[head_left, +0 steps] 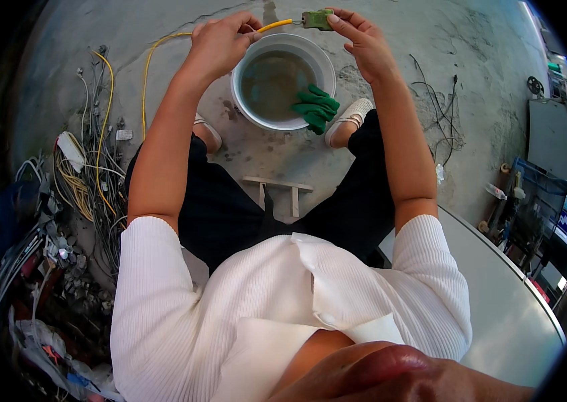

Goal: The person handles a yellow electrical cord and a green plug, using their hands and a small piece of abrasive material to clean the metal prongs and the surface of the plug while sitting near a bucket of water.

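Observation:
My left hand (233,37) is closed on a yellow cable (275,24) above the basin. My right hand (364,40) pinches a small, worn green block (316,19) at the cable's right end, where a short thin dark piece joins the two; I cannot make out its kind. Below both hands stands a pale round basin (237,94) of murky water, with a dark green cloth or glove (317,108) draped over its right rim.
Tangled cables (96,161) and scrap (62,288) lie at my left. Loose wires (448,124) lie at my right, near a cart (525,201) and a grey cabinet (551,134). A small wooden frame (295,199) is between my legs. A pale panel (498,295) is beside me.

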Tool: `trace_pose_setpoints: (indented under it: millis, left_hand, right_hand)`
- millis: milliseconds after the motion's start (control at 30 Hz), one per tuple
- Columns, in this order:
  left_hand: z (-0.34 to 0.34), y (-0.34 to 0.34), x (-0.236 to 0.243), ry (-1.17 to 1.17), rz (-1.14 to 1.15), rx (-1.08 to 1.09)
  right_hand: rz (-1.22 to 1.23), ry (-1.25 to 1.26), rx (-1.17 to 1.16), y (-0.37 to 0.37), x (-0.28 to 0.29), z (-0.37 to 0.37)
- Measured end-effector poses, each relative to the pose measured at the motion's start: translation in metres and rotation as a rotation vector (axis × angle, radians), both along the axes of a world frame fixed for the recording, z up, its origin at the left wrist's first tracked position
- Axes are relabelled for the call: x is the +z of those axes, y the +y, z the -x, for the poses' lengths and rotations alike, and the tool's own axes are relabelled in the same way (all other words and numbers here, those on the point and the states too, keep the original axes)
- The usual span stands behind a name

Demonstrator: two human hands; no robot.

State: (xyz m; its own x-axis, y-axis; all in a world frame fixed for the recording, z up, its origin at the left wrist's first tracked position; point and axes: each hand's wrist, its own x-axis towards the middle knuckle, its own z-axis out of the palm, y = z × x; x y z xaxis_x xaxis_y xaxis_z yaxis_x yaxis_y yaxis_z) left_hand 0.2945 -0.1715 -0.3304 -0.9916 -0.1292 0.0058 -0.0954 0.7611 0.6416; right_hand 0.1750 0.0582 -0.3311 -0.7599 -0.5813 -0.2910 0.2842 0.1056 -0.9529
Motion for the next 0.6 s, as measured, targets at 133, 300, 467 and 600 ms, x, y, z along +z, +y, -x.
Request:
trace_pose_setpoints:
  millis: [133,300,467,600]
  left_hand:
    - [-0.012,-0.003,-0.007,-0.040,0.052,0.003]
    - [-0.017,0.000,-0.005,-0.248,0.060,-0.093]
    - [-0.038,-0.015,0.010,-0.420,-0.180,-0.229]
    - [-0.037,-0.005,0.009,-0.346,-0.494,-0.224]
  right_hand:
    - [-0.220,0.008,-0.032,-0.013,0.019,-0.017]
    - [-0.175,-0.053,0.134,-0.003,0.010,-0.020]
    - [-0.096,-0.080,0.301,-0.036,-0.014,-0.043]
    - [-0.006,-0.131,0.347,-0.045,-0.029,-0.054]
